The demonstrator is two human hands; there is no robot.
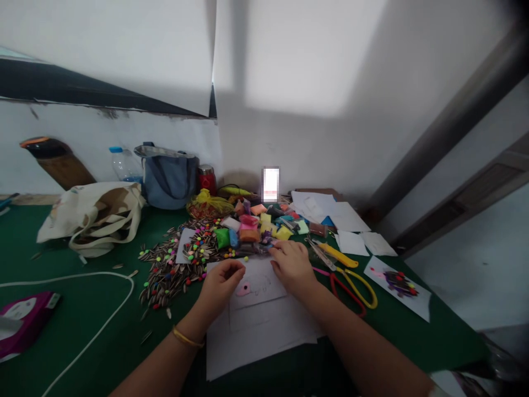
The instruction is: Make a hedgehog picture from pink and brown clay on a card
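Note:
My left hand (221,288) is closed in a pinch over the left side of a small drawing sheet (264,298); whatever its fingertips hold is hidden. On that sheet are a pink clay head (243,288) with a dark eye and a pencilled outline. My right hand (292,267) reaches over the sheet's upper right corner, thumb and fingers bent but apart. Its fingertips are beside the clay packets (249,235), and I see nothing held in them. Larger white paper (260,342) lies beneath the drawing.
Sunflower seeds (165,275) mixed with coloured balls spread at left. Yellow-handled scissors (363,286), red-handled scissors (345,292) and a yellow utility knife (339,255) lie at right, near a decorated hedgehog card (399,286). A white cable (111,314), bags and a lit phone (270,184) surround them.

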